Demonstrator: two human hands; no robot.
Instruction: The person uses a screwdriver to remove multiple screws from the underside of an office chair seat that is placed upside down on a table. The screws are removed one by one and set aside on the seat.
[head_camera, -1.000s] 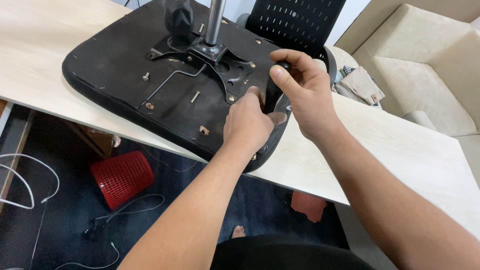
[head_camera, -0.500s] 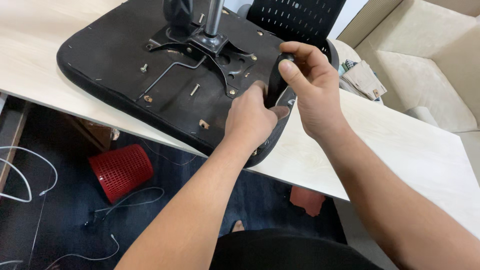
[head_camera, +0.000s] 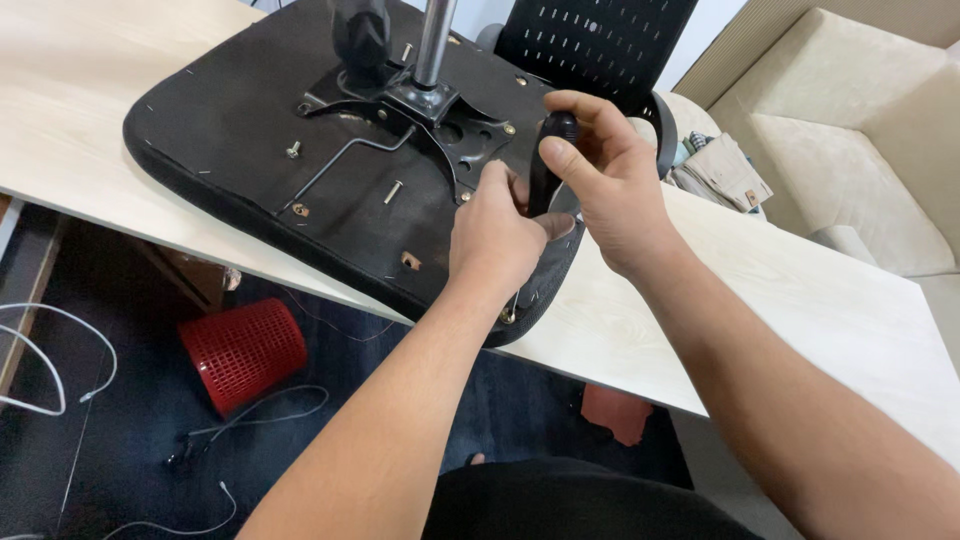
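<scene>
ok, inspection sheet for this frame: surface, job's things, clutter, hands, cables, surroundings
Surface: pale wood table, seat overhanging its near edge.
Job's things: upturned black chair seat with metal mounting plate and post; black tool handle upright at the seat's right edge; loose bolt lying on the seat.
Clutter: folded papers at the table's far side.
Hands: left hand pressed on the seat by the tool; right hand closed around the handle.
Cables: white and dark cables on the floor.
Surroundings: red mesh bin tipped over on the floor, beige sofa.
</scene>
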